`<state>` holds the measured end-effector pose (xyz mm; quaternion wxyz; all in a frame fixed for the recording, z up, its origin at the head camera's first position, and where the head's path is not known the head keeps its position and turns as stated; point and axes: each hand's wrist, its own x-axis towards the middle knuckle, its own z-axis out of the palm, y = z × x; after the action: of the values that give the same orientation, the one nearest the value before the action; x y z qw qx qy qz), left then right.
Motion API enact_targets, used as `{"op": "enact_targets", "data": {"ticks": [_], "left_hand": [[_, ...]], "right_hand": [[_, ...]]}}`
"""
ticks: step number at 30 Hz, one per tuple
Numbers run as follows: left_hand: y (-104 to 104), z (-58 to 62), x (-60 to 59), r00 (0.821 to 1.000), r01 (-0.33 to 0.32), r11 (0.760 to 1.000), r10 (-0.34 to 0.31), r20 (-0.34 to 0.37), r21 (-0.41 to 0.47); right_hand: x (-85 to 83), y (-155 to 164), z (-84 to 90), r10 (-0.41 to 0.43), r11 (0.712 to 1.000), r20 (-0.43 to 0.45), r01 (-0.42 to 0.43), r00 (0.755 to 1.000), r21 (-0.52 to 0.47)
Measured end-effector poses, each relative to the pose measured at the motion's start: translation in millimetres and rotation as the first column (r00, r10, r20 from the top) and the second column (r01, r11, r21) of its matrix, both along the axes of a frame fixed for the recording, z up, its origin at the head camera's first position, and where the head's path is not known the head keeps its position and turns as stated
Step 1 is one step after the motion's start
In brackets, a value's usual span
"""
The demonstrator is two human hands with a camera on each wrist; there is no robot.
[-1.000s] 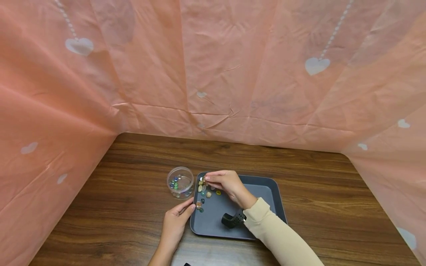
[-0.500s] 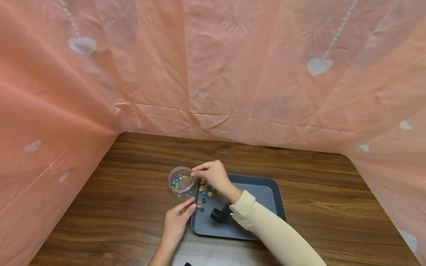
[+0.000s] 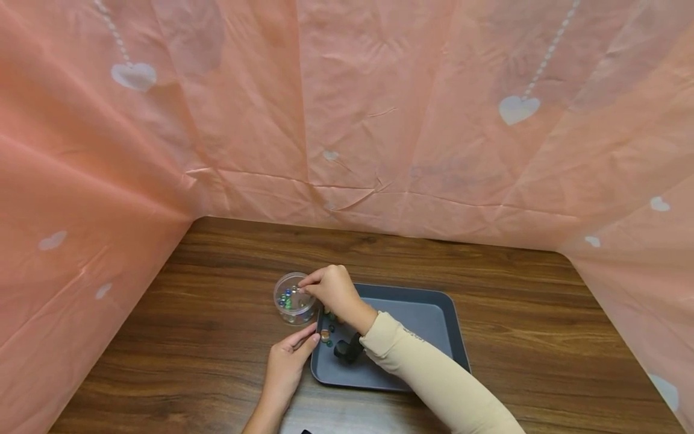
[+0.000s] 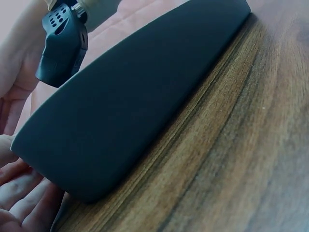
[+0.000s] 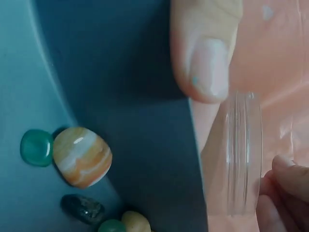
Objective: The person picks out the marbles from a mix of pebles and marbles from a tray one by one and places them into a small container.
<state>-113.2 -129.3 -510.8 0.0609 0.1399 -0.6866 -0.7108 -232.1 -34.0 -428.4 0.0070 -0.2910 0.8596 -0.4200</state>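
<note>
My left hand [image 3: 284,361] pinches the near left side of a dark grey tray [image 3: 417,319], thumb on the rim and fingers outside, as the left wrist view of the tray wall [image 4: 135,96] also shows. My right hand [image 3: 335,292] reaches over a clear round plastic jar [image 3: 295,318], thumb and forefinger close together inside its mouth. Whether something is between those fingertips is too small to see. Blue, green and clear marbles [image 3: 287,299] lie in the jar. Along the tray's left side sit a banded orange-white stone [image 5: 82,157], a green stone [image 5: 36,148] and a dark stone [image 5: 83,209].
The jar stands just beyond the tray's left wall on a wood-grain table [image 3: 217,283]. A black wrist device [image 4: 63,46] on the right arm hangs over the tray. Pink curtains [image 3: 401,120] with white hearts enclose the table at the back and sides.
My right hand has lifted a small amber-coloured piece from the tray's far left corner and moved left, first to the jar's rim, then over its mouth. The left hand stays on the tray.
</note>
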Motion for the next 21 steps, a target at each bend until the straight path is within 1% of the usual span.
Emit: {"op": "enact_targets", "data": {"ticks": [2,5,6,8,10,11,13,16,21], "left_hand": [[0.1,0.1,0.2,1.0,0.001,1.0,-0.001,0.003,-0.003],[0.1,0.0,-0.2,1.0,-0.002,1.0,0.002,0.005,0.001],[0.0,-0.1,-0.4,1.0,-0.005,1.0,0.005,0.006,0.004],[0.5,-0.4,-0.4,1.0,-0.01,1.0,0.01,0.007,0.008],[0.6,-0.6,-0.1,1.0,-0.017,1.0,0.017,0.007,0.007],[0.6,-0.6,0.2,1.0,-0.018,1.0,0.018,0.006,0.008],[0.7,-0.7,0.6,1.0,-0.022,1.0,0.021,0.005,0.005],[0.6,-0.6,0.5,1.0,-0.022,1.0,0.022,0.005,0.004],[1.1,-1.1,0.2,1.0,-0.018,1.0,0.018,0.005,0.006]], "right_hand": [[-0.7,3.8,-0.5,-0.025,1.0,0.035,0.025,0.999,-0.017],[-2.5,14.9,-0.9,-0.107,0.99,0.114,0.116,0.988,-0.08],[-3.2,19.9,-1.2,-0.139,0.982,0.142,0.155,0.98,-0.106],[-4.6,32.0,-2.8,-0.203,0.958,0.217,0.24,0.955,-0.158],[-5.6,44.3,-6.3,-0.251,0.937,0.269,0.303,0.93,-0.173],[-6.3,50.1,-9.3,-0.267,0.93,0.283,0.323,0.921,-0.174],[-6.4,60.7,-14.8,-0.284,0.923,0.309,0.346,0.908,-0.169],[-5.3,73.0,-23.9,-0.301,0.916,0.324,0.366,0.897,-0.163],[-6.5,84.7,-35.9,-0.318,0.907,0.327,0.386,0.89,-0.169]]}}
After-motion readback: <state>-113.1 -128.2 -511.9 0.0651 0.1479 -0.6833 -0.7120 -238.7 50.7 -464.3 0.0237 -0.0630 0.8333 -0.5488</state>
